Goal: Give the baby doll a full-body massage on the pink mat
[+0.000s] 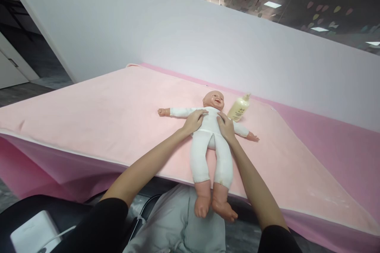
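On the pink mat [89,114] a doll [210,142] in white lies on its back, arms spread, feet hanging past the near edge. Left hand [194,120] rests flat and open on the doll's chest; right hand [226,126] lies open on the other side, fingers spread. Just beside the doll's head lies a bottle [239,108].

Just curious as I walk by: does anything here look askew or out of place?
Mildly: the doll lies with its feet past the pink towel edge, and the lotion bottle leans tilted beside its head. Nothing is spilled.
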`<state>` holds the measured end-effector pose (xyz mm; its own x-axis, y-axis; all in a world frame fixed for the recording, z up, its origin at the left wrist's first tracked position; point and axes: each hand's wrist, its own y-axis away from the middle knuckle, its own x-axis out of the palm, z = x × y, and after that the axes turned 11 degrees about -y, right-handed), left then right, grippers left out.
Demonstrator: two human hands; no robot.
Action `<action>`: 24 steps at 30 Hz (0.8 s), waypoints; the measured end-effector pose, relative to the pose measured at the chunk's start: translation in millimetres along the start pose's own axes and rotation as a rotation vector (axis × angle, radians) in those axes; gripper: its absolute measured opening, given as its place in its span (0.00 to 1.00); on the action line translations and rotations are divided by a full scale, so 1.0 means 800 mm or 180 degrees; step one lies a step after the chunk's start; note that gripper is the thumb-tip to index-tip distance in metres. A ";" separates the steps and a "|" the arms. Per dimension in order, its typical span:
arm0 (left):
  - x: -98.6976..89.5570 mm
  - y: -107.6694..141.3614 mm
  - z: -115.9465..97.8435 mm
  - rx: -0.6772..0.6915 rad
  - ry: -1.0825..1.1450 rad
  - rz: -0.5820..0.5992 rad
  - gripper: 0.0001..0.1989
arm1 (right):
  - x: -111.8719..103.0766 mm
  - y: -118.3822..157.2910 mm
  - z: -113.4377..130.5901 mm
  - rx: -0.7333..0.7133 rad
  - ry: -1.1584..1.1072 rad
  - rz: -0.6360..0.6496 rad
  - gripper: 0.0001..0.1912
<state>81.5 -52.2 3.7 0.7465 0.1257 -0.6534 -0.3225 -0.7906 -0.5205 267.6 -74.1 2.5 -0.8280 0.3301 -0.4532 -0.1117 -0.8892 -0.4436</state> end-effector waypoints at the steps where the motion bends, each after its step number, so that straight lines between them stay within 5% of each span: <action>1: -0.004 0.001 -0.005 0.0095 0.0085 0.0050 0.24 | -0.003 -0.001 -0.005 0.0081 -0.0013 -0.0090 0.22; 4: -0.020 0.005 -0.024 0.0443 0.0452 0.0518 0.26 | -0.010 -0.003 -0.017 0.0179 0.0063 -0.0364 0.24; 9: -0.037 0.006 -0.042 0.1291 0.0571 0.2008 0.20 | -0.015 0.000 -0.018 0.0054 -0.0028 -0.0882 0.19; 14: -0.031 0.003 -0.042 0.1055 0.0073 0.2022 0.18 | -0.020 0.013 0.007 -0.0187 -0.0865 -0.1197 0.12; 20: -0.019 0.002 -0.035 0.0578 -0.0591 0.1815 0.28 | -0.010 0.033 0.049 -0.0540 -0.1088 0.0322 0.09; 24: -0.013 0.001 -0.020 0.0279 -0.0785 0.1540 0.30 | -0.005 0.033 0.053 -0.0772 -0.1008 0.0826 0.09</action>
<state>82.5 -63.8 18.8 0.3459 -0.0948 -0.9335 -0.6501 -0.7416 -0.1656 244.8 -112.3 25.5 -0.9427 -0.0394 -0.3314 0.2211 -0.8176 -0.5317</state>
